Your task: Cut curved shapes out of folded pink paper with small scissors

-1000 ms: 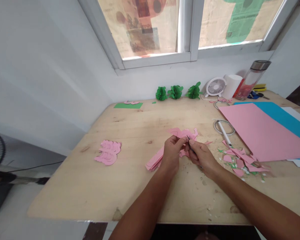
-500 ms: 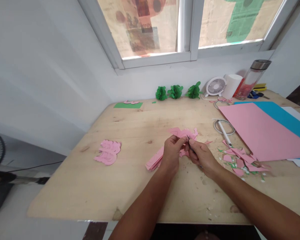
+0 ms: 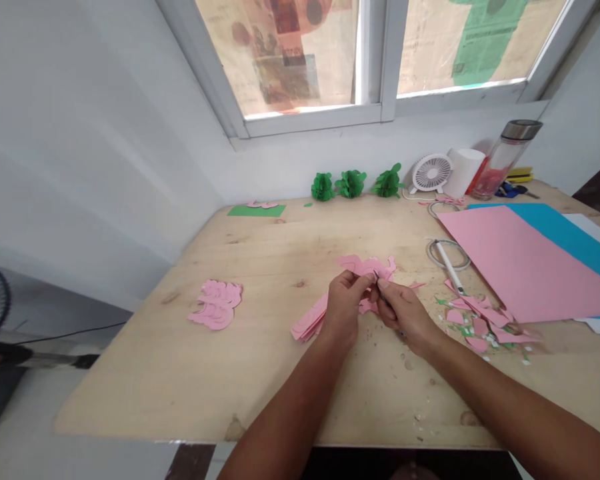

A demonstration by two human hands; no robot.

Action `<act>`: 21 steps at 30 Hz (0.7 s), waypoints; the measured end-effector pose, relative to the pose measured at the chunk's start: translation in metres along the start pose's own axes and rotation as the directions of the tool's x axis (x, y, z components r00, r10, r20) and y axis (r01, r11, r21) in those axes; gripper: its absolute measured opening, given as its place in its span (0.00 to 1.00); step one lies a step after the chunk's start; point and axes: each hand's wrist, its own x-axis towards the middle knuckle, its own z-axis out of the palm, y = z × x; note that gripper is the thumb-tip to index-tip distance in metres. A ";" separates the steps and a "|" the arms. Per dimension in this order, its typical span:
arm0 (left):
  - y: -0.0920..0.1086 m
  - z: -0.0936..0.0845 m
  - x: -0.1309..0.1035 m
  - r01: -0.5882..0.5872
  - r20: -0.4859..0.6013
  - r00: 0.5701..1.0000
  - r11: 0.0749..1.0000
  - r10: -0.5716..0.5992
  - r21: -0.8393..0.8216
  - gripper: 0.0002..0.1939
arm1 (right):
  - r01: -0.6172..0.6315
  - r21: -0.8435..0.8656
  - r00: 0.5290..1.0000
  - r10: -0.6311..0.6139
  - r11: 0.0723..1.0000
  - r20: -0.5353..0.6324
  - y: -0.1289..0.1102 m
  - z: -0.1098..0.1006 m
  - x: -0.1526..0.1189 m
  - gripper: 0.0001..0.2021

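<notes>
My left hand (image 3: 347, 303) pinches a cut pink paper piece (image 3: 367, 267) between thumb and fingers, above the middle of the table. Against that paper, my right hand (image 3: 405, 310) is closed around small dark scissors (image 3: 377, 274); only the thin tip and bits of the handle show, the rest being covered by fingers. Both hands nearly touch. A folded stack of pink paper strips (image 3: 310, 320) with drawn outlines lies beside my left wrist. Farther left rests a pile of pink scalloped cut-outs (image 3: 215, 305).
Pink, green and white scraps (image 3: 480, 327) lie right of my hands, near a white pen-like tool (image 3: 450, 267) and large pink sheets (image 3: 535, 267). Along the wall stand green paper ornaments (image 3: 351, 185), a small white fan (image 3: 431, 173) and a glass bottle (image 3: 505, 160). A green sheet (image 3: 255, 211) lies back left.
Almost nothing differs. Both hands keep their place, with the pink paper shifting very slightly between them.
</notes>
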 end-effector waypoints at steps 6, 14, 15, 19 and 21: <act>0.000 0.000 -0.001 -0.001 -0.005 1.000 1.000 0.001 -0.006 0.10 | -0.001 -0.001 1.000 0.001 1.000 0.003 0.000 0.001 0.000 0.19; 0.001 0.000 0.000 0.002 -0.001 1.000 1.000 -0.002 -0.006 0.10 | -0.005 0.019 1.000 0.005 1.000 0.009 0.001 0.000 0.000 0.19; 0.001 0.000 0.000 0.003 0.000 1.000 1.000 -0.003 -0.006 0.10 | -0.005 0.020 1.000 0.005 1.000 0.009 0.001 0.000 0.000 0.19; 0.001 0.001 0.000 0.007 -0.005 1.000 1.000 -0.007 -0.007 0.10 | -0.008 0.016 1.000 0.008 1.000 0.004 0.001 0.001 0.001 0.19; 0.001 0.001 0.000 0.010 -0.008 1.000 1.000 -0.010 -0.006 0.11 | -0.009 0.019 1.000 0.009 1.000 -0.001 0.000 0.001 0.001 0.19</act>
